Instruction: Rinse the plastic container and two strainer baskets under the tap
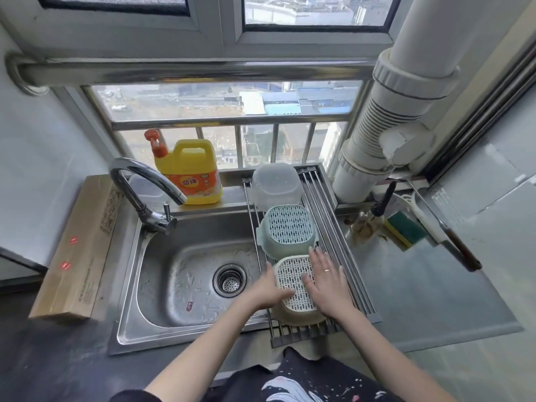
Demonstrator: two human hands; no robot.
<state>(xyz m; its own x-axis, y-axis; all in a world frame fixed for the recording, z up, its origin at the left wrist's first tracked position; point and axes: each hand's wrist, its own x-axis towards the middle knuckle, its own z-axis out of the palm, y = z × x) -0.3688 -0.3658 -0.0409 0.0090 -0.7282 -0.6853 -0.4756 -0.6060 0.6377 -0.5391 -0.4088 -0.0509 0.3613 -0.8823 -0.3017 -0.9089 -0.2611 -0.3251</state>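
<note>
Steel counter under a barred window, sink set into it, roll-up drying rack laid over the sink's right edge. All three task items sat upside down on that rack in one line running away from me: cream strainer nearest, green strainer just beyond it and touching, clear plastic container farthest.

I had both hands on the cream strainer. Left hand sat against its left side, fingers fairly straight with the fingertips lying on the slotted base. Right hand lay flat across the right part of the base, fingers spread and straight, tips reaching toward the green strainer. Neither hand was curled round anything; I'd call it flat contact from two sides, not a closed hold.

Key relation, as I judged it: the strainer sat between my palms, and the tap lay well off to the left and farther out, its spout hanging over the sink's back-left part. The left hand was the nearer one to it. No water was visibly running. Next move would probably need a lift off the rack and a carry leftward over the basin. Detergent jug stood beyond the spout. A sponge lay well to the right of my right hand.
</note>
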